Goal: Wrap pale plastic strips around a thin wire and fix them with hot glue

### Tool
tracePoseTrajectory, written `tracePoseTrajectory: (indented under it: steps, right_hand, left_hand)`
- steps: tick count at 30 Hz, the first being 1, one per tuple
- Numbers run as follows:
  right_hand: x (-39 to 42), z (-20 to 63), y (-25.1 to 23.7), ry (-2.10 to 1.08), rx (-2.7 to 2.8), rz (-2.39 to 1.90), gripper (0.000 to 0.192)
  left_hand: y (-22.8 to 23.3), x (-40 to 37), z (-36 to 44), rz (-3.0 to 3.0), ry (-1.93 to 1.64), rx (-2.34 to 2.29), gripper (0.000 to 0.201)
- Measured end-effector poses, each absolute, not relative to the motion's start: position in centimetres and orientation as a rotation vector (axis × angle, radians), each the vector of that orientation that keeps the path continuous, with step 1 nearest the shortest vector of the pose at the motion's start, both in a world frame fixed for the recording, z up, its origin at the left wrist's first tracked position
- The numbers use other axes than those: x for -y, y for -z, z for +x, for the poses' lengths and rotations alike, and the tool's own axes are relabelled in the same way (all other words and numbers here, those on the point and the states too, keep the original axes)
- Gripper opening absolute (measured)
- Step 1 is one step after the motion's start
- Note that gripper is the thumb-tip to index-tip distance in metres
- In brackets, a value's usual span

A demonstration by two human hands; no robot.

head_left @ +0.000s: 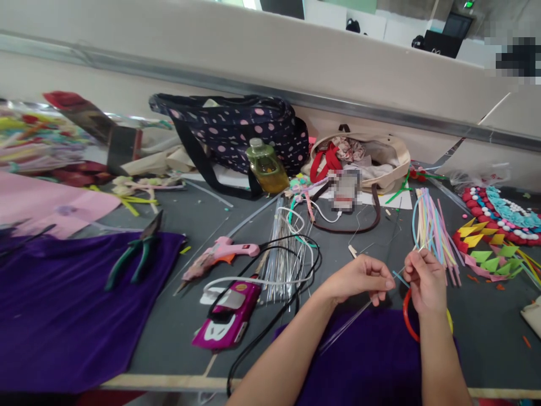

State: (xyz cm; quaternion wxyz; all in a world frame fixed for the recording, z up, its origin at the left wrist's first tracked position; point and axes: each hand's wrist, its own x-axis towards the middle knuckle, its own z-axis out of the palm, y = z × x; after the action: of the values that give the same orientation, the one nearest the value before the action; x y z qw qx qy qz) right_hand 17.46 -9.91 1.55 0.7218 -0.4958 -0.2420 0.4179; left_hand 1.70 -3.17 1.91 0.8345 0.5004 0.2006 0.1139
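1. My left hand [359,277] pinches a thin clear strip [346,324] that slants down over the purple cloth [363,361] in front of me.
2. My right hand [426,279] is clenched just beside it, fingertips nipping a fine wire [397,278] running between both hands.
3. A red ring [406,318] lies under my right wrist.
4. Pastel straws [431,231] lie just beyond my right hand; a pink glue gun [224,251] and green pliers [135,256] sit well to the left.
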Motion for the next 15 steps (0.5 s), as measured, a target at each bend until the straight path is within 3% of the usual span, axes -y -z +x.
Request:
tracePoseTrajectory:
  steps: [8, 15]
  right_hand:
    - [9.7, 17.8, -1.4, -0.884, 0.522, -1.071, 0.025]
    - [9.3, 19.2, -1.0, -0.643, 0.447, -1.109, 0.027]
  left_hand:
    - [-1.9, 3.1, 1.8, 1.099, -0.228, -0.444, 0.03]
    - [-1.6, 2.7, 1.3, 1.171, -0.155, -0.469, 0.031]
